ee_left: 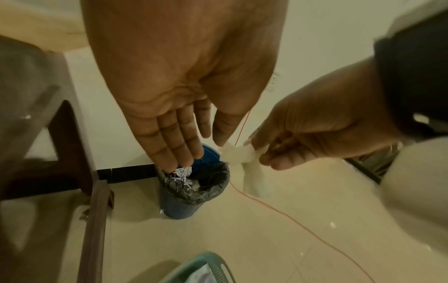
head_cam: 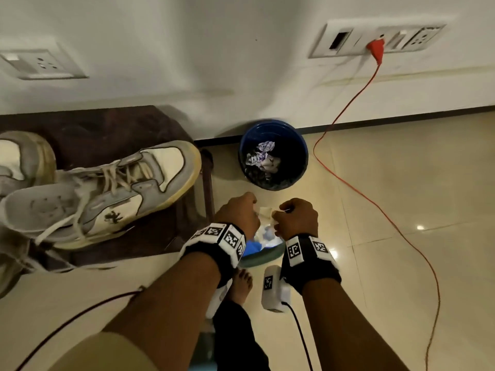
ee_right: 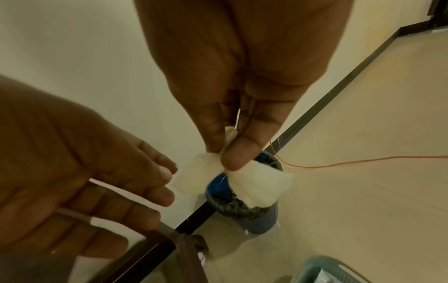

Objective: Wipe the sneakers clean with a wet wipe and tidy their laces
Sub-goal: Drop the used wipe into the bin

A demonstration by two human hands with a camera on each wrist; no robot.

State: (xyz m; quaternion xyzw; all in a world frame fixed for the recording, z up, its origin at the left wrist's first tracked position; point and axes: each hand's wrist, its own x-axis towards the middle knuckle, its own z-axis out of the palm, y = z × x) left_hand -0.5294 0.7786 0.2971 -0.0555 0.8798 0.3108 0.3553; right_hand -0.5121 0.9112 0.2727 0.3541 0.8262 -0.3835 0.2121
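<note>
Glossy beige floor tiles (head_cam: 401, 183) run to a white wall, with a blue bin (head_cam: 273, 153) against the skirting and a grey-and-cream sneaker (head_cam: 99, 194) lying laces-up on a dark low table (head_cam: 107, 129) at the left; a second sneaker (head_cam: 24, 156) sits farther left. From the head camera both fists meet near the middle, over a green basket (head_cam: 263, 257), and the left hand (head_cam: 237, 212) and right hand (head_cam: 296, 219) share a pale wet wipe (head_cam: 266, 211), probably spreading it before wiping.

Seen from the left wrist, that hand's fingers (ee_left: 177, 137) lie straight and relaxed, thumb tip touching the wipe's edge, above the bin.

Seen from the right wrist, thumb and forefinger pinch the wipe at its middle, so both flaps hang free over the bin; the left fingertips touch one corner.
</note>
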